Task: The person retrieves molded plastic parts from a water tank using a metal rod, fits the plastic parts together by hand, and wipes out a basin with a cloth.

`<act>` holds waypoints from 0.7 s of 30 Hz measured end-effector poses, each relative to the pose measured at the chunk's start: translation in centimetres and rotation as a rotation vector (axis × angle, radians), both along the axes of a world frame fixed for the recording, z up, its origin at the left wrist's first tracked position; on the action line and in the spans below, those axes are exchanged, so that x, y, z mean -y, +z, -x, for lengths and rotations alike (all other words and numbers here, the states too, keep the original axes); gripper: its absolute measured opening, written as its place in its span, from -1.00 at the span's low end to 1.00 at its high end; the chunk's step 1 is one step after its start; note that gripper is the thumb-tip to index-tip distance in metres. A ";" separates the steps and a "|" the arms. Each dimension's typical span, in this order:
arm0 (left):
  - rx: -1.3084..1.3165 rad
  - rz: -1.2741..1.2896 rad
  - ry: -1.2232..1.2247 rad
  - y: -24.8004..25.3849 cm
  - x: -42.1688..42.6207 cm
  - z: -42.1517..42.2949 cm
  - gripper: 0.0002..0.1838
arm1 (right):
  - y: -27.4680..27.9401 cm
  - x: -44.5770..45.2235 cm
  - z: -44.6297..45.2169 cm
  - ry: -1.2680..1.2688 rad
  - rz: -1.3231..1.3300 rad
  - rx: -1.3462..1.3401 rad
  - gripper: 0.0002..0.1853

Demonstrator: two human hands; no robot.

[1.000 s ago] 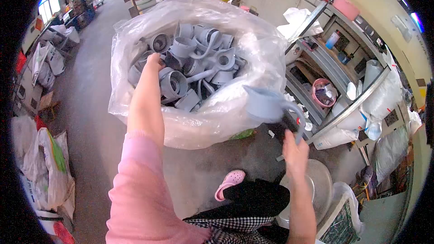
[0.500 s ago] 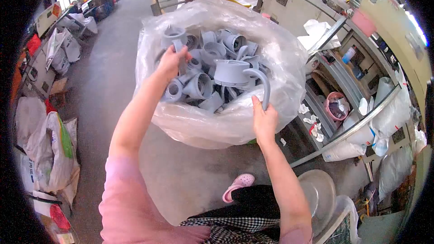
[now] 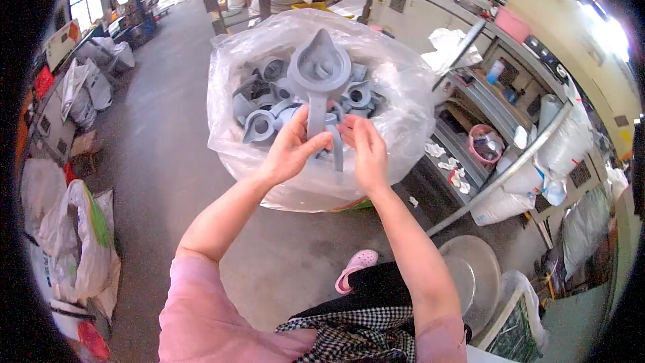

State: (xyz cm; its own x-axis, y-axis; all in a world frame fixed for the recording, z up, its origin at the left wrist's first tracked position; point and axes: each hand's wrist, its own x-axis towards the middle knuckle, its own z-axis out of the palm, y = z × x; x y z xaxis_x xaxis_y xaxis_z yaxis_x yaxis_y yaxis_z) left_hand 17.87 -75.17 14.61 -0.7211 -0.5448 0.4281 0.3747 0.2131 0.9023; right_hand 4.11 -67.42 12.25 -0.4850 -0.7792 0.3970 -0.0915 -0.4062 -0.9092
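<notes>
My left hand point(image 3: 294, 146) is closed round the handle of a grey plastic jug-like piece point(image 3: 321, 79) with a round collar and a pointed spout. It is held up over a big clear plastic bag point(image 3: 245, 178), its spout facing away from me. Just right of that handle, my right hand point(image 3: 365, 151) has its fingers stretched out. A second grey handle point(image 3: 338, 151) hangs down between the hands; whether my right fingers touch it is unclear. Several similar grey pieces point(image 3: 259, 126) lie jumbled inside the bag, partly hidden by my hands and the raised piece.
A metal rail point(image 3: 497, 181) and grey shelves point(image 3: 470, 151) stand to the right, with a pink basket point(image 3: 485, 144) on them. White sacks point(image 3: 84, 235) line the left side of the concrete aisle point(image 3: 168, 94). A round lid-like disc point(image 3: 470, 275) is near my right leg.
Both hands have come together over the bag's middle. The left one has moved right and raised a spouted piece; the right one has moved left, and its fingers have straightened.
</notes>
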 end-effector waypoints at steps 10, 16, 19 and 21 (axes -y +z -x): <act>0.048 0.178 -0.122 -0.7 -6.9 3.4 -0.55 | 4.2 -6.7 0.7 -0.098 0.059 0.069 -0.68; -0.011 0.076 -0.174 0.2 -8.9 3.5 -0.60 | 4.7 -11.3 1.7 0.127 0.064 0.132 -0.77; 0.000 0.090 -0.175 0.7 -10.1 4.0 -0.51 | 4.6 -12.6 2.4 0.330 0.142 0.371 -0.73; 0.002 0.078 -0.194 0.8 -10.8 4.3 -0.51 | 4.4 -13.2 2.7 0.191 0.147 0.356 -0.77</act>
